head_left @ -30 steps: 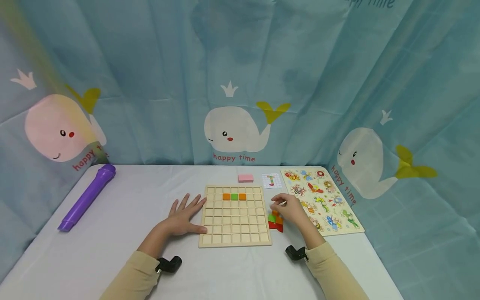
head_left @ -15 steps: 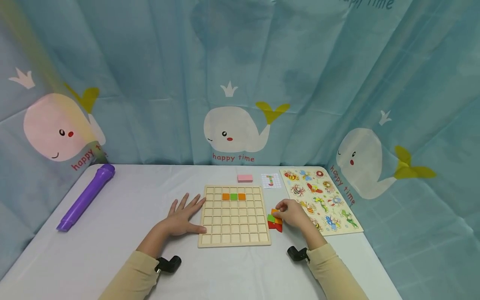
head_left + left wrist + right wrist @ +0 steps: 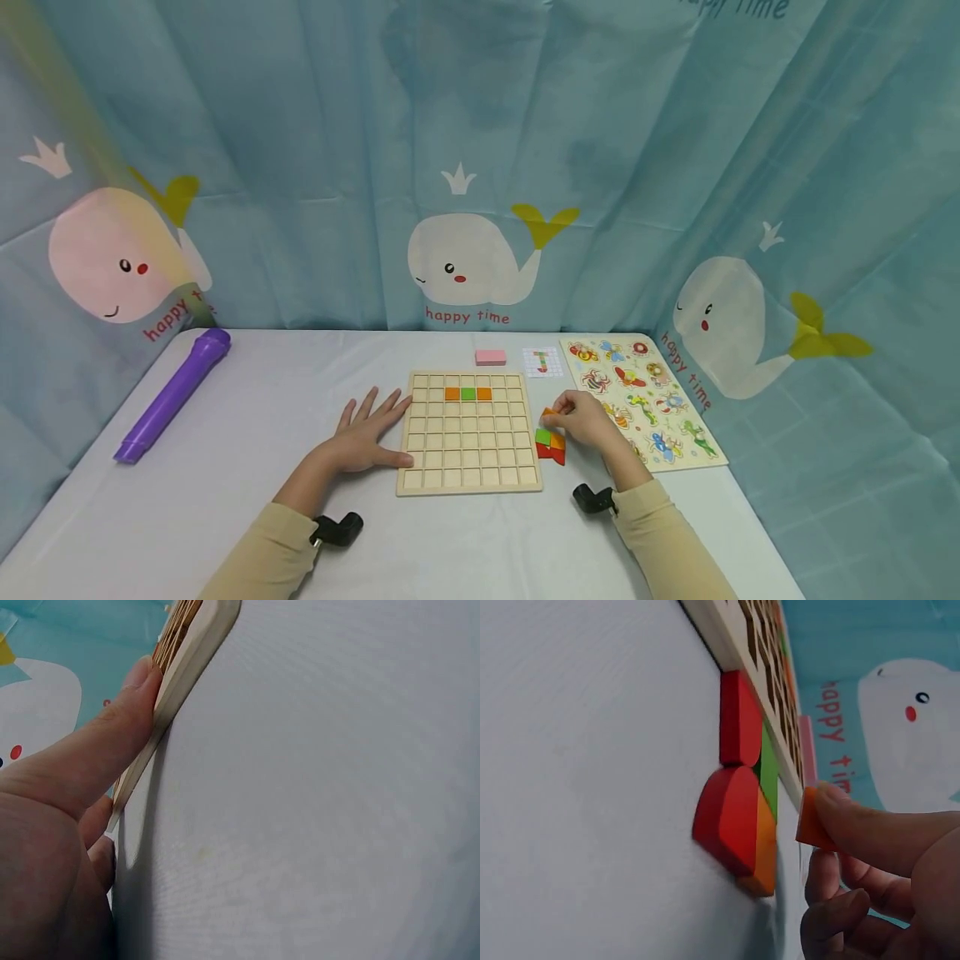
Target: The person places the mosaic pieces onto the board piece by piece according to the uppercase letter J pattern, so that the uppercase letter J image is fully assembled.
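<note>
A wooden grid board (image 3: pixel 468 458) lies mid-table, with two orange blocks and a green block (image 3: pixel 468 394) in a row in its upper part. My left hand (image 3: pixel 362 440) rests at the board's left edge, fingers spread and thumb on the rim. Between thumb and fingers my right hand (image 3: pixel 585 417) pinches an orange block (image 3: pixel 814 819), raised off the table right of the board. Below it lie a green block (image 3: pixel 542 437), an orange block (image 3: pixel 765 855) and two red blocks with a curved side (image 3: pixel 739 806), bunched beside the board's right edge.
Behind the board sit a pink block (image 3: pixel 491 357) and a pattern card (image 3: pixel 542 362). An insect puzzle board (image 3: pixel 678 433) lies at the right, a purple tube (image 3: pixel 174 396) at the far left. A whale-print curtain (image 3: pixel 322 167) hangs behind the table.
My right hand went down to the loose blocks, pinched an orange one and lifted it slightly up and left. The left hand stayed at the board's edge.
</note>
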`<state>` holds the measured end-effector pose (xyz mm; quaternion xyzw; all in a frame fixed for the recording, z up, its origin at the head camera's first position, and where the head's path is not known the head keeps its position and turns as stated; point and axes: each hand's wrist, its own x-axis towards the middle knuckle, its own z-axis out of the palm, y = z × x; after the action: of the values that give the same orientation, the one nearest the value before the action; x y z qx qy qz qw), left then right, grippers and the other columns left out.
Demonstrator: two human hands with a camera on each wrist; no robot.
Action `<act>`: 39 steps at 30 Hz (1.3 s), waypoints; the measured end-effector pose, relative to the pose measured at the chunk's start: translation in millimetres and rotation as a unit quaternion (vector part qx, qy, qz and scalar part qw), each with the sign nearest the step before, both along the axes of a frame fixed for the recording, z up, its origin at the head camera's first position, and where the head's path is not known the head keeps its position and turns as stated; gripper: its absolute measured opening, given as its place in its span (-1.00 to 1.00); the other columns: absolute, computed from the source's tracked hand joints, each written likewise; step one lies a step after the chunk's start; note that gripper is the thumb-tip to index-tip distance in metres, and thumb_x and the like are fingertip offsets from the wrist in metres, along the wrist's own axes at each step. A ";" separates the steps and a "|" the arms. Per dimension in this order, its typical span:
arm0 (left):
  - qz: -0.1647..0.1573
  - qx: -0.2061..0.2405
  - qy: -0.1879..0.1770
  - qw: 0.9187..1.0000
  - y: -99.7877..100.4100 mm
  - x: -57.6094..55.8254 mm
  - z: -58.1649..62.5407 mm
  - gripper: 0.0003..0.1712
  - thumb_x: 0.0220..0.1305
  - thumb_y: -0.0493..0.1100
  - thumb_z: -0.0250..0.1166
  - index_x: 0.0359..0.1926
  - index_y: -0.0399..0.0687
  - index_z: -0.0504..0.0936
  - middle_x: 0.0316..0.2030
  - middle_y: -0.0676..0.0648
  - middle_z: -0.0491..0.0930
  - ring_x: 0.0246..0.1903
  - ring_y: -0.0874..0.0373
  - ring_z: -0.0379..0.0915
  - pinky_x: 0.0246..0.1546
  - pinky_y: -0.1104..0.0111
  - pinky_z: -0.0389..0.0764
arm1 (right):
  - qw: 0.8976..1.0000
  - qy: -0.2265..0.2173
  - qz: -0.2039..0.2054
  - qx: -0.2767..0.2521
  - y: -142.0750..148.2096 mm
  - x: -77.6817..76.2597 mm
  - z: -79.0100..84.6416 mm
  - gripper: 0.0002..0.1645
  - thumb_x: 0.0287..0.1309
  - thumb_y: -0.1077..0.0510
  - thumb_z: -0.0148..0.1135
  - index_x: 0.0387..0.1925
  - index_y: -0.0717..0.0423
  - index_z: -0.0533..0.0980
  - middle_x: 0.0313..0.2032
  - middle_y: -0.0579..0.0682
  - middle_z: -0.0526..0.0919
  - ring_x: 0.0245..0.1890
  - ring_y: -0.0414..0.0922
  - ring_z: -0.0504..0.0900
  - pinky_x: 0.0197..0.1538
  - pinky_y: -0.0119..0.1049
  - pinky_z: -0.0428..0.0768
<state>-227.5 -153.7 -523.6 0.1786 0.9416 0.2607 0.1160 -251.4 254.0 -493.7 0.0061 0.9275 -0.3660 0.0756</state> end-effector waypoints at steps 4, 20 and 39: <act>0.001 0.000 -0.003 1.000 0.0 0.3 1.0 0.34 -0.05 0.47 0.45 0.61 0.07 0.04 0.61 -0.18 -0.10 0.57 -0.32 -0.53 0.45 -0.28 -0.51 | 1.000 0.014 0.010 -0.013 -6.2 -4.7 2.7 -0.72 0.13 0.02 0.51 -0.40 0.06 0.55 -0.41 -0.01 0.56 -0.41 -0.09 0.46 -0.38 -0.31 0.43; 0.000 -0.001 0.001 1.000 1.6 -1.1 1.2 0.34 -0.05 0.47 0.45 0.61 0.07 0.04 0.61 -0.17 -0.09 0.57 -0.33 -0.51 0.45 -0.29 -0.49 | 0.996 0.048 0.059 -0.045 -59.8 -23.6 7.2 -0.88 0.28 0.02 0.38 -0.32 -0.05 0.67 -0.37 -0.09 0.66 -0.37 -0.11 0.55 -0.34 -0.26 0.53; 0.001 -0.003 -0.001 1.000 -0.6 -1.2 -1.1 0.34 -0.06 0.50 0.44 0.61 0.11 0.04 0.62 -0.15 -0.11 0.57 -0.31 -0.53 0.46 -0.27 -0.50 | 0.990 0.043 0.118 -0.058 -106.5 -35.7 1.8 -0.88 0.31 0.09 0.35 -0.32 0.03 0.67 -0.40 -0.06 0.65 -0.49 -0.13 0.59 -0.41 -0.31 0.59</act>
<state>-228.7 -154.3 -524.8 0.1772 0.9426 0.2577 0.1169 -287.1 147.5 -491.9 -0.1232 0.9014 -0.4076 0.0784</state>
